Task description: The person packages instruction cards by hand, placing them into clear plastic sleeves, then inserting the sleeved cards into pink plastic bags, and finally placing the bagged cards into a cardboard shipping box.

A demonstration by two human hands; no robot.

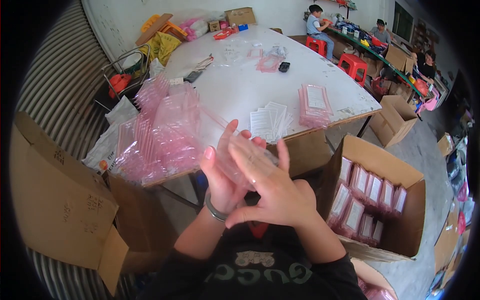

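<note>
A clear, pink-edged plastic bag (235, 162) lies between my two hands, above the near table edge. My left hand (220, 182), with a bangle at the wrist, holds the bag from below, its thumb sticking up. Across the bag's upper side, my right hand (275, 197) lies with fingers stretched out and thumb spread. Beyond my hands, a fan of printed white cards (270, 121) rests on the table. To their right is a stack of pink bags with cards inside (315, 104). A large heap of pink plastic bags (167, 127) covers the table's left side.
An open carton (417, 207) at right holds rows of filled pink packs (355, 216). Another carton (62, 200) stands at left. The white table (220, 100) also carries a small black object (284, 67) and loose plastic. Several people sit at a green-edged bench behind, near red stools (353, 65).
</note>
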